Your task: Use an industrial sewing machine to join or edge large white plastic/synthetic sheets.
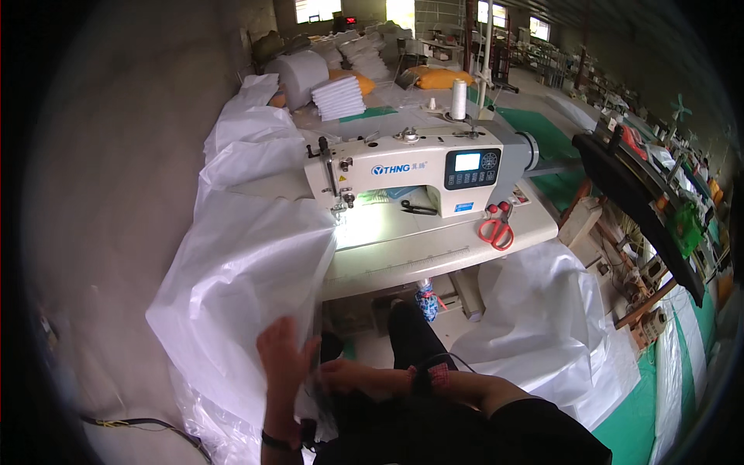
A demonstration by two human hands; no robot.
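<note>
A large sheet of thin white plastic-like material (pixel 232 279) hangs over the left of the sewing table, with part of it under the needle area of a white sewing machine (pixel 372 167). My left hand (pixel 283 353) lies against the sheet near its lower right edge, thumb apart from the fingers. Just to its right, my right hand (pixel 341 375) is closed at the sheet's edge; its fingertips are partly hidden. The machine's lamp lights the table beside the needle. Red-handled scissors (pixel 496 233) and small black thread snips (pixel 418 208) lie on the tabletop (pixel 411 258).
A white thread cone (pixel 459 101) stands behind the machine. More white sheeting (pixel 535 318) is heaped at the right, over green floor covering (pixel 632 411). A wall (pixel 116 194) rises close on the left. Folded white stacks (pixel 338 99) sit beyond, and a dark cable (pixel 147 423) runs at lower left.
</note>
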